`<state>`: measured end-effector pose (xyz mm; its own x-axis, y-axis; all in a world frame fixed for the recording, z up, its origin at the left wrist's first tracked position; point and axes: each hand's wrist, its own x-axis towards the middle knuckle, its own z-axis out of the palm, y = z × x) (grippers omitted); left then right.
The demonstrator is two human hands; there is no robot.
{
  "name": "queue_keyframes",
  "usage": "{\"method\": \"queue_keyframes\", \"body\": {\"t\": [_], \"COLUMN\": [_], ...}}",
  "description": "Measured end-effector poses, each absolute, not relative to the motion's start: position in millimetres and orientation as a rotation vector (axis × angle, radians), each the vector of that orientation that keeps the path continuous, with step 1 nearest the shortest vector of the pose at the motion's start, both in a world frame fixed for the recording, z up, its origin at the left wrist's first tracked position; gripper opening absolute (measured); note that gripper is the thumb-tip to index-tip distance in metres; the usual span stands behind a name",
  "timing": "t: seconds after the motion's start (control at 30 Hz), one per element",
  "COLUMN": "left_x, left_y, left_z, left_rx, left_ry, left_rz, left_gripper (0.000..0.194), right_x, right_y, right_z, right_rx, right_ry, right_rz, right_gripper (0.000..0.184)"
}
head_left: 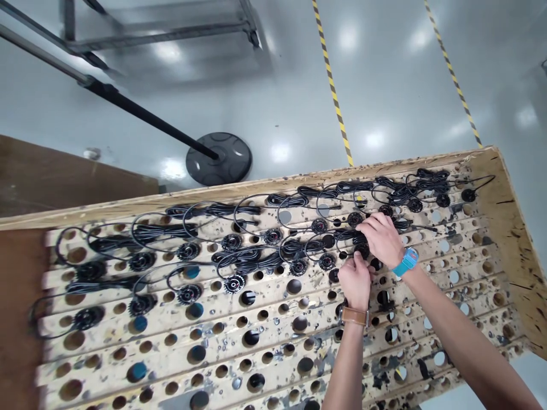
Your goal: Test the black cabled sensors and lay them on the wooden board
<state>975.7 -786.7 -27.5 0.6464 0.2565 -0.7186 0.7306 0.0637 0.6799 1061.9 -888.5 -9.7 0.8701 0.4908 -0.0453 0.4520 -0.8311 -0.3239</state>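
My left hand (pixel 355 280), with a brown-strapped watch at its wrist, has its fingers closed at a round black disc part (pixel 362 249). The fingers partly hide this disc. Just above and to the right, my right hand (pixel 383 239), wearing a teal wristband, is curled with its fingertips at a coiled black cable (pixel 347 234). Its exact hold is partly covered. Similar discs with cables lie around the hands, among them a disc (pixel 327 261) to the left and another disc (pixel 355 219) above.
A wooden board (pixel 277 319) full of round holes bears two rows of discs and cable bundles. A raised wooden rim (pixel 256 183) runs along its far side, a wall (pixel 513 228) at the right. Beyond stand a pole base (pixel 220 159) and a metal frame (pixel 162 39) on the floor.
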Motion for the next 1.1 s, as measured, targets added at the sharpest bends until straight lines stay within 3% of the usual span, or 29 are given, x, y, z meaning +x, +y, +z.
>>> {"method": "queue_keyframes", "body": {"t": [0.33, 0.5, 0.7, 0.9, 1.1], "left_x": [973.6, 976.1, 987.3, 999.2, 1001.9], "left_y": [-778.2, -759.7, -738.1, -724.5, -723.6], "left_z": [-23.0, -9.1, 2.4, -16.7, -29.8], "left_rx": [1.514, 1.849, 2.383, 2.630, 2.678], "left_ry": [0.820, 0.663, 0.072, -0.571, -0.583], "left_rz": [-0.481, -0.426, 0.019, -0.063, -0.099], "left_gripper": [0.053, 0.055, 0.031, 0.063, 0.064], "right_x": [1053.6, 1043.4, 1029.1, 1039.6, 1044.2], "right_y": [-891.2, -897.9, -925.1, -971.8, -994.2], "right_z": [-15.0, -20.0, -20.7, -25.3, -35.2], "right_rx": [-2.844, -2.784, -2.651, -2.741, -2.741], "right_ry": [-0.769, -0.787, -0.671, -0.390, -0.499], "right_rz": [0.191, 0.121, -0.042, -0.183, -0.054], "right_gripper": [0.043, 0.048, 0.057, 0.044, 0.034]}}
